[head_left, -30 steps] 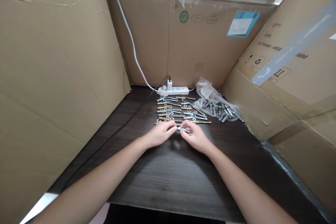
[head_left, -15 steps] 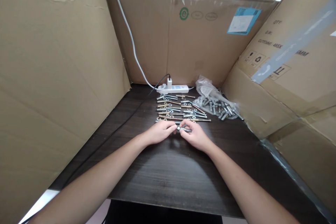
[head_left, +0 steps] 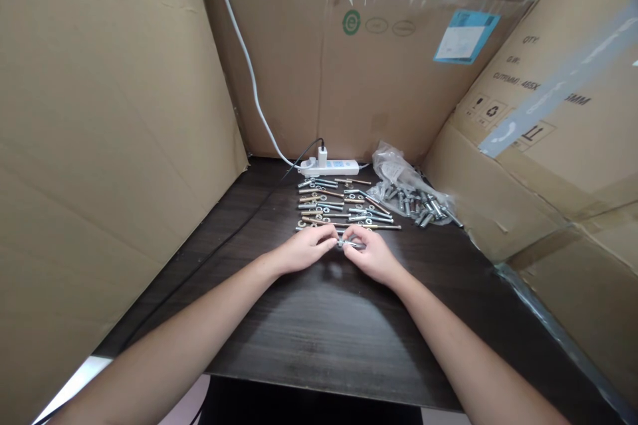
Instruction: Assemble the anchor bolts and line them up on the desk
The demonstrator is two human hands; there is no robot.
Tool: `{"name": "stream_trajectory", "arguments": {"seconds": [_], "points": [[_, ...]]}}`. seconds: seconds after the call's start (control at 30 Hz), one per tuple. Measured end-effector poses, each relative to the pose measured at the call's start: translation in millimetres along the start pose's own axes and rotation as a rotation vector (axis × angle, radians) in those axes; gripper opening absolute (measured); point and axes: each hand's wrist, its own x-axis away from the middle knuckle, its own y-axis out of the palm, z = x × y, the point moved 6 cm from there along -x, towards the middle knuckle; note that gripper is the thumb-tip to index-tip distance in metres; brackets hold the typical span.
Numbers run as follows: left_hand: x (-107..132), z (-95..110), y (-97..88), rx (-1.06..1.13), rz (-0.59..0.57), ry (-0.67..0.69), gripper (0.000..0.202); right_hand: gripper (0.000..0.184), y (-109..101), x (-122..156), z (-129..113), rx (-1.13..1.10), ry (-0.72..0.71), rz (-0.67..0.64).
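My left hand [head_left: 305, 251] and my right hand [head_left: 373, 254] meet over the middle of a dark wooden table [head_left: 319, 332]. Both pinch a small silver bolt [head_left: 349, 245] held level between their fingertips, my right hand on its shaft, my left hand at its left end. Just beyond the hands lie rows of bolts, sleeves and washers [head_left: 339, 206], laid out side by side. A clear plastic bag of more bolts [head_left: 413, 196] lies to their right.
Big cardboard boxes wall the table on the left [head_left: 100, 146], back [head_left: 359, 66] and right [head_left: 553, 133]. A white power strip [head_left: 331, 167] with a plugged charger lies against the back box; its white cable runs up and a black cable [head_left: 219, 246] crosses left.
Both hands stay pinched on the bolt with only slight finger shifts. The view has tilted a little, so the table's things sit slightly higher in frame.
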Motion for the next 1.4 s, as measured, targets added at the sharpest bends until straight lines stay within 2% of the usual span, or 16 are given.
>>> {"name": "stream_trajectory", "arguments": {"seconds": [0.13, 0.3, 0.37, 0.47, 0.6, 0.73, 0.9, 1.03, 1.2, 1.3, 1.4], "points": [[1, 1, 3.5, -0.056, -0.082, -0.016, 0.033, 0.008, -2, 0, 0, 0.024, -0.011, 0.021], [2, 5, -6.7, -0.003, 0.127, -0.001, 0.014, 0.008, -1, 0, 2, 0.019, 0.005, 0.016], [3, 6, -7.4, 0.017, 0.157, 0.029, 0.014, 0.008, -1, -1, 3, 0.012, 0.004, 0.018], [2, 7, -5.3, 0.015, 0.134, 0.057, 0.016, 0.01, -1, 0, 3, 0.004, -0.007, 0.022], [0, 2, -3.0, -0.023, 0.084, 0.017, 0.017, 0.009, -2, 0, 1, 0.0, -0.001, 0.023], [1, 0, -0.4, -0.123, 0.026, -0.011, 0.027, 0.007, -2, 1, 0, -0.011, 0.019, 0.005], [4, 9, -7.0, -0.127, 0.121, 0.02, 0.017, 0.008, -2, 0, 2, -0.011, 0.014, 0.012], [5, 16, -7.7, -0.132, 0.124, 0.097, 0.018, 0.009, -1, 0, 4, -0.025, 0.016, 0.007], [3, 14, -6.7, -0.169, 0.072, 0.054, 0.017, 0.008, -2, 1, 2, -0.033, 0.01, 0.005], [3, 12, -4.1, -0.231, 0.001, 0.001, 0.032, 0.007, -2, 2, 0, -0.028, 0.008, 0.016], [4, 12, -7.7, -0.257, 0.052, -0.037, 0.027, 0.007, -3, 1, 0, -0.013, 0.01, 0.025]]}}
